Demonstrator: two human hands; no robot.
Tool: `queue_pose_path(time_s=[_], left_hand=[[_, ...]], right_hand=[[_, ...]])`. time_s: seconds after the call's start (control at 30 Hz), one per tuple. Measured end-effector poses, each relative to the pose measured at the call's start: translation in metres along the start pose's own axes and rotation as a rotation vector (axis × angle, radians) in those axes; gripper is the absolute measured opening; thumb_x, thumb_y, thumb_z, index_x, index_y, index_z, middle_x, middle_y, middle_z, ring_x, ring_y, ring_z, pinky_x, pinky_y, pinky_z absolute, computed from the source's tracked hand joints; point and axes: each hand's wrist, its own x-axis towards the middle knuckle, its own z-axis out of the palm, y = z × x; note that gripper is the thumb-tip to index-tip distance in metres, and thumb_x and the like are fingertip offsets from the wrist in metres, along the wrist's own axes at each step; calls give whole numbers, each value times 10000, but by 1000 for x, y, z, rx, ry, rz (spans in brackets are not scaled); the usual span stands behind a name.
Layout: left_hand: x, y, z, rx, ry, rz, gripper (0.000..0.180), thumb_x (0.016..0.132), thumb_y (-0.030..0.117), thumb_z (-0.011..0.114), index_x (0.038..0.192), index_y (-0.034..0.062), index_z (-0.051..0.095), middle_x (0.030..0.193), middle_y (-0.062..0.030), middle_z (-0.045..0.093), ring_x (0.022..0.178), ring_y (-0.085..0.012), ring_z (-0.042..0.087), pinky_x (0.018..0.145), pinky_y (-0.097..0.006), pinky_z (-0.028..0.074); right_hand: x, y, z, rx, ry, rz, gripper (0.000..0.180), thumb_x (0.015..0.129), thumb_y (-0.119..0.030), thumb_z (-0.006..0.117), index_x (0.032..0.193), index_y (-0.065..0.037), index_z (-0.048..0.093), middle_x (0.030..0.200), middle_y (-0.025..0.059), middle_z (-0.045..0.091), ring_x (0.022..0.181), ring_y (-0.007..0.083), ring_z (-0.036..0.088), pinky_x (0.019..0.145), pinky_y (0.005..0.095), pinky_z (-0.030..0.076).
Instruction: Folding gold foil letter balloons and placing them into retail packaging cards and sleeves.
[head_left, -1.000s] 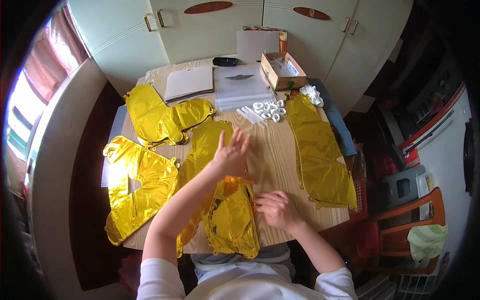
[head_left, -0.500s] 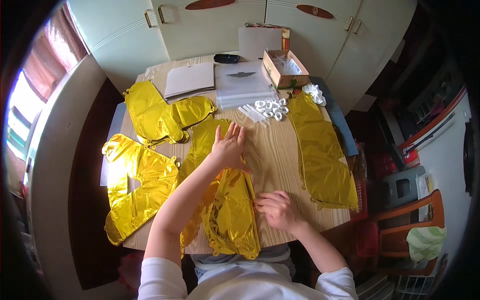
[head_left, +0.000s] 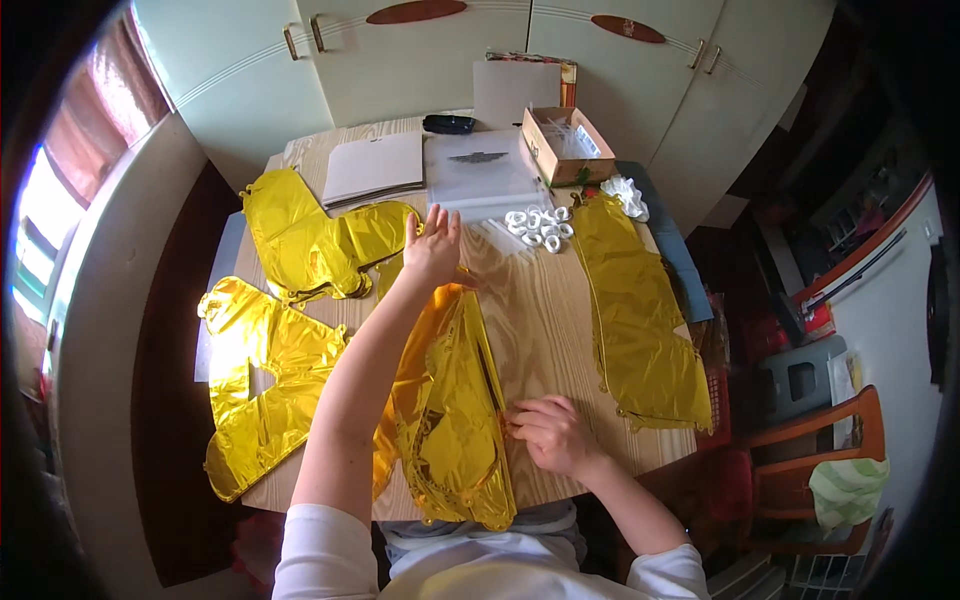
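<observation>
Both hands are working one gold foil balloon (head_left: 450,400) lying mid-table: left hand (head_left: 433,248), having slid farther up since a second ago, is pressing flat with fingers spread at its top end, right hand (head_left: 550,432) is pinching its right edge, white rings (head_left: 537,226) and cardboard box (head_left: 565,145) sitting beyond.

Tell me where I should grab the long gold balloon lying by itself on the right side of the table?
Probably by its near end. The long gold foil balloon lies flat and uninflated on the wooden table, and that end reaches the table's near right edge. Come from that edge and pinch the rim seam, where the foil is doubled. Its far end lies beside the white rings.
</observation>
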Motion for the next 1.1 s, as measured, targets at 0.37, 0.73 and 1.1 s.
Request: queue_pose_path(time_s=[0.37,0.73,1.1], left_hand=[[2,-5,5,-17,116,-45,1273,565,728,757,1525,75,235,1581,-122,263,1504,-276,98,1183,-574,88],[-126,48,3,-104,20,364,778,890,606,534,1417,40,453,1482,-136,438,1428,-234,329,1138,-550,242],[-149,45,13,-111,42,373,1336,575,834,646,1477,-73,262,1552,-190,298,1474,-296,216,1168,-593,101]], right_hand=[[-1,2,2,12,8,-26,173,760,-22,595,831,-63,748,1025,35,729,1080,202,636,943,379,444],[-4,4,4,-11,11,-24,159,738,-35,617,832,-75,739,1008,39,729,1077,205,637,944,396,447],[47,44,-2,-132,-52,-188,250,820,-79,600,1034,-97,728,1135,42,699,1165,207,594,992,389,419]])
